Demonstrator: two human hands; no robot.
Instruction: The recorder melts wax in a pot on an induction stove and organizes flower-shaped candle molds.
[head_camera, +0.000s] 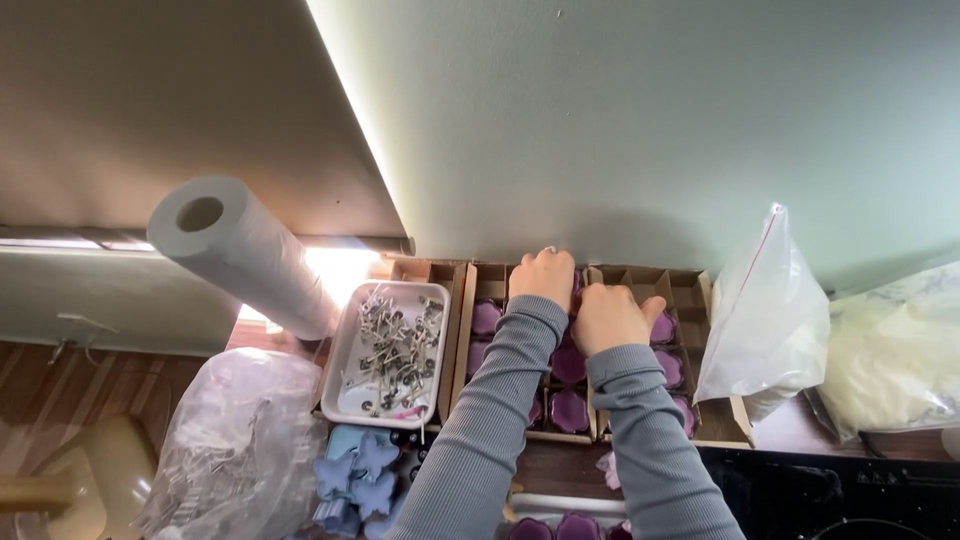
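Note:
Both of my arms in grey sleeves reach forward over cardboard boxes (463, 330) divided into cells. Purple flower-shaped pieces (570, 410) lie in several cells. My left hand (542, 277) rests at the far end of the middle box, fingers curled down into a cell. My right hand (612, 317) sits beside it, knuckles up, pressed over the cells where two boxes meet. What the fingers hold is hidden under the hands.
A white tray of metal wick holders (390, 352) stands left of the boxes. A paper towel roll (243, 255) stands upright behind it. Blue butterfly-shaped moulds (358, 478) lie near me. A clear zip bag (766, 315) and a bag of white flakes (895, 360) stand right.

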